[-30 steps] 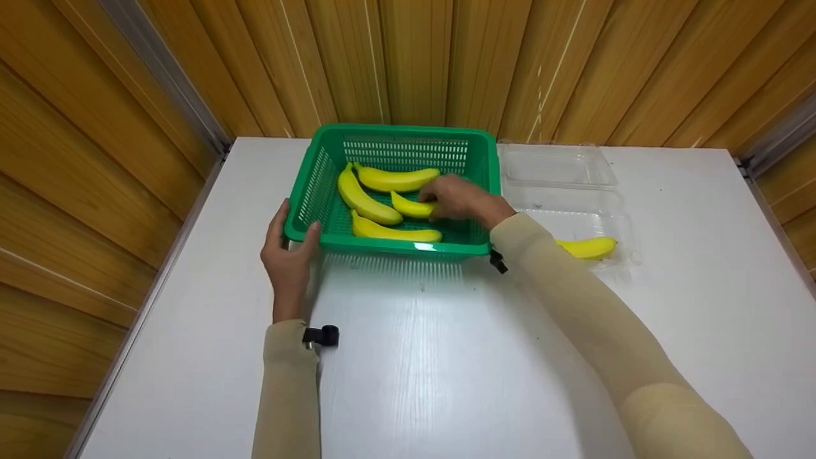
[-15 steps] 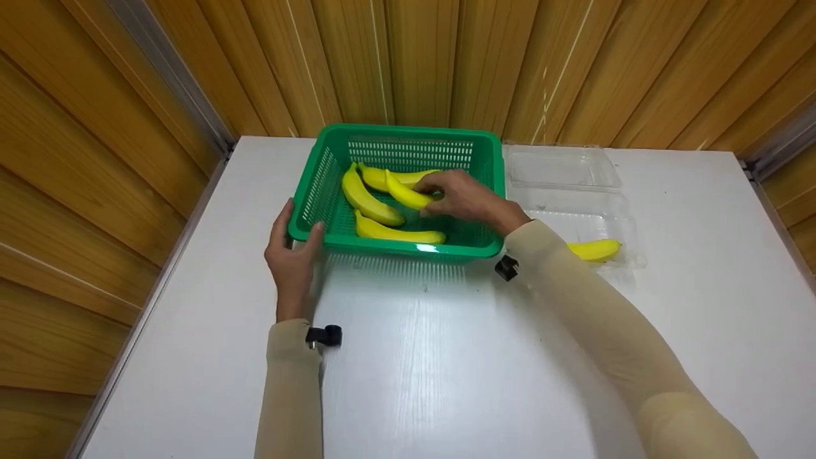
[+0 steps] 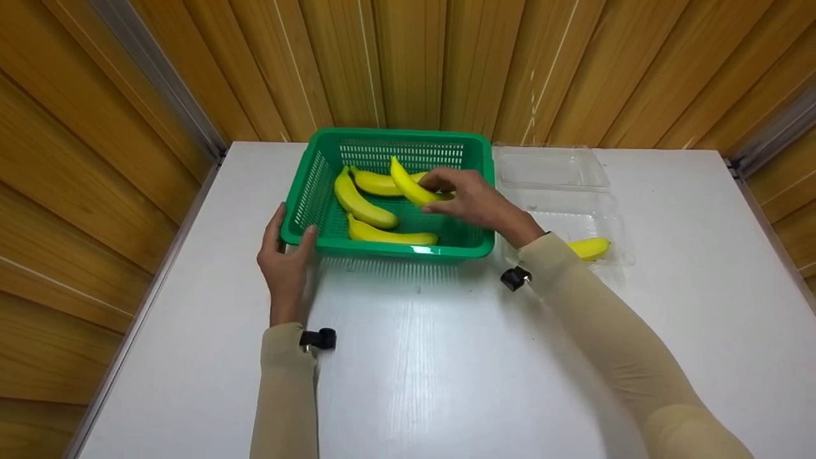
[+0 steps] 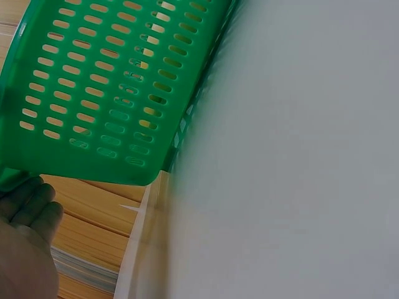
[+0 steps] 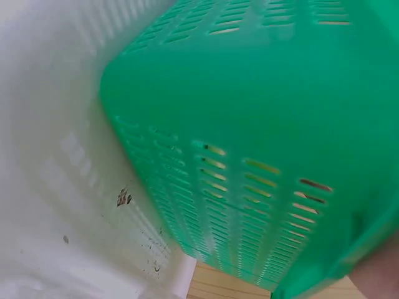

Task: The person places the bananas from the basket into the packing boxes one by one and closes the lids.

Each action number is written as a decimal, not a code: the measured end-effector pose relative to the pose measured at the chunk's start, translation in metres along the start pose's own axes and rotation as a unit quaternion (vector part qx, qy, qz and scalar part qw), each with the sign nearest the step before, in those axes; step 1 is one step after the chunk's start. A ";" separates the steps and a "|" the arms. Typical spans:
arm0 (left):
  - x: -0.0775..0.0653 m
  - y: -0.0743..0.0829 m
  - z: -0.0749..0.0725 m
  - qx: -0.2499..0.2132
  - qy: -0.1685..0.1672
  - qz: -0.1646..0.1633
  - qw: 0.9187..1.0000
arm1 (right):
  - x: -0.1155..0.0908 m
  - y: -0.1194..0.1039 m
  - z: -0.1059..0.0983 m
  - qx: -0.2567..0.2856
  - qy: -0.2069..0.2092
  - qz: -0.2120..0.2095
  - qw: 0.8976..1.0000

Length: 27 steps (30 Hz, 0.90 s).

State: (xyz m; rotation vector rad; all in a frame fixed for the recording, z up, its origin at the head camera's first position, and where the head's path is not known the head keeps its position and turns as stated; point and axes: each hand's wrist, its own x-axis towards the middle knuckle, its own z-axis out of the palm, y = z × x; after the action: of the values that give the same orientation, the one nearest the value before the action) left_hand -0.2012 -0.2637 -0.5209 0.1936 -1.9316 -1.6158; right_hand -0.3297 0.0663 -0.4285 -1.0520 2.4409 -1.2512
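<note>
Banana sits pinched in the narrow right grip.

A green basket with raised, slotted walls stands near the back of a white table, its top open from above. The left hand occupies the near left corner; the right hand, pinching a yellow banana, fills the space above the right half. Three other bananas narrow the room inside, leaving bare basket floor front right. Behind, the panelled wall bars passage. On the right, a clear plastic container and the right forearm obstruct; open tabletop lies between both forearms
</note>
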 end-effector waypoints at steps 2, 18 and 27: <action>0.000 0.000 0.000 0.003 0.002 0.000 1.000 | -0.003 -0.002 -0.001 0.013 0.011 -0.014 1.000; 0.002 -0.001 0.001 0.003 -0.002 0.005 1.000 | -0.041 -0.017 -0.010 0.019 0.138 -0.052 0.989; 0.001 0.001 -0.001 -0.005 -0.003 0.003 1.000 | -0.064 -0.017 -0.015 0.035 0.208 -0.078 0.974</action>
State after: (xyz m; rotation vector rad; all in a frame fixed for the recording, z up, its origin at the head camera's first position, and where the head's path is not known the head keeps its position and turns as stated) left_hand -0.2017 -0.2646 -0.5191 0.1807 -1.9264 -1.6233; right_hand -0.2813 0.1125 -0.4148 -1.0688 2.6210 -1.7507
